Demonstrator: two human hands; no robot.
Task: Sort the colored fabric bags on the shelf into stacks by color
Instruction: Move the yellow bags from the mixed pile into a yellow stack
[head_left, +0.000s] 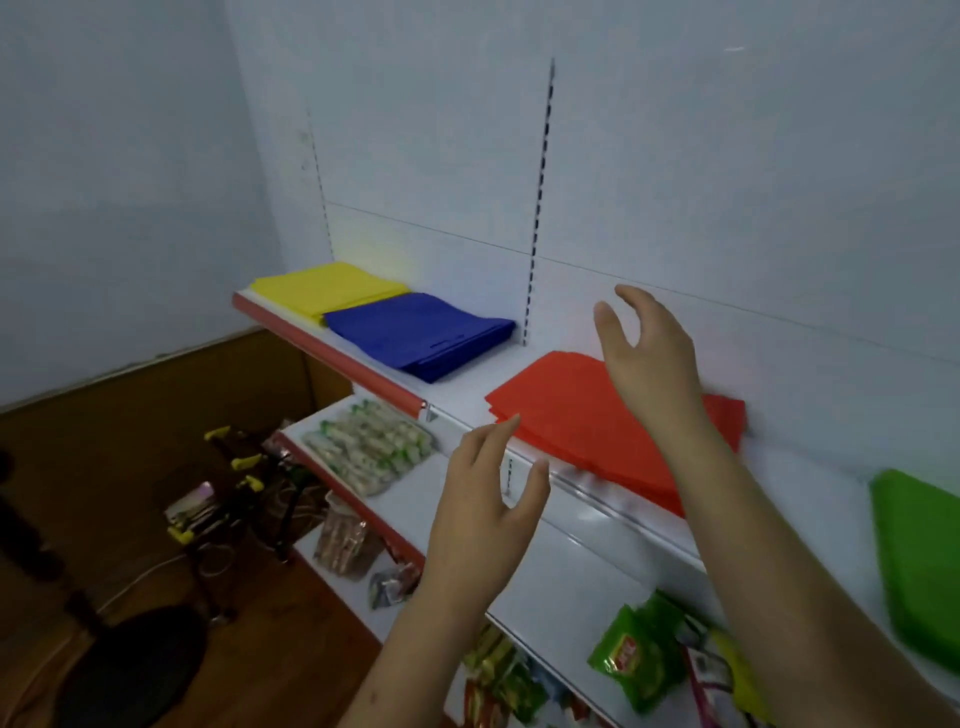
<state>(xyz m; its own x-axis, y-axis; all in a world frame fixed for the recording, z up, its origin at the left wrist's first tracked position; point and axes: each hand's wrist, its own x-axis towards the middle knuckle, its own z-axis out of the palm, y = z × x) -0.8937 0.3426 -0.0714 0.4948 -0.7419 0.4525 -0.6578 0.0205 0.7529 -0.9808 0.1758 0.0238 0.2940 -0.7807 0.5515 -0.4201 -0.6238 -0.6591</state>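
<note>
Both grips loosely spread, empty: left hand (485, 512), right hand (649, 353) over centre-frame red bags (566, 415); thin, limp, light, likely slippery; best pinched at edges

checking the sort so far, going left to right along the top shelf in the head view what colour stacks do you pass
yellow stack → blue stack → red stack → green stack. The yellow and blue stacks touch or slightly overlap at their edges; the right hand hovers over the red stack.
</note>
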